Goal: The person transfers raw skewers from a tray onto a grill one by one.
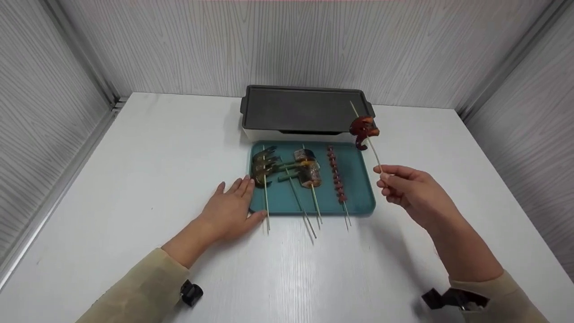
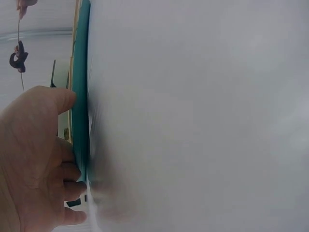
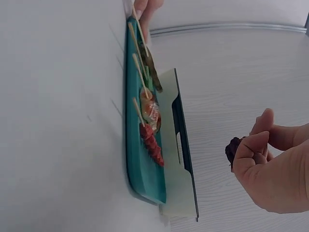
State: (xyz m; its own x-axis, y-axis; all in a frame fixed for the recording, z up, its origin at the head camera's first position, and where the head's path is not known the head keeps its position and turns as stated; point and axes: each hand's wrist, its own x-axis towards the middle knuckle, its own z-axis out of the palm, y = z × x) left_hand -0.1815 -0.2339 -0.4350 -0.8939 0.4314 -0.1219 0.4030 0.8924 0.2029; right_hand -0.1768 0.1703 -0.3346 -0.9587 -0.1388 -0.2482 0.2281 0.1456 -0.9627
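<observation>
My right hand [image 1: 415,190] pinches the bare end of a skewer between thumb and fingertips. Dark red, octopus-like food [image 1: 362,128] is threaded on it, raised above the right side of the teal tray [image 1: 358,207]. My left hand [image 1: 231,211] lies with fingers extended against the tray's left edge, its thumb at the near corner. On the tray lie a skewer of dark shrimp-like pieces [image 1: 263,166], a skewer with green stalks [image 1: 287,166], one with thick browned chunks [image 1: 309,172] and one of small red meat pieces [image 1: 336,175]. Their sticks overhang the near edge.
A black flat-topped griddle [image 1: 305,107] with a pale base stands directly behind the tray. Grey wood-grain panels [image 1: 314,40] enclose the white table [image 1: 179,143] at the back and sides.
</observation>
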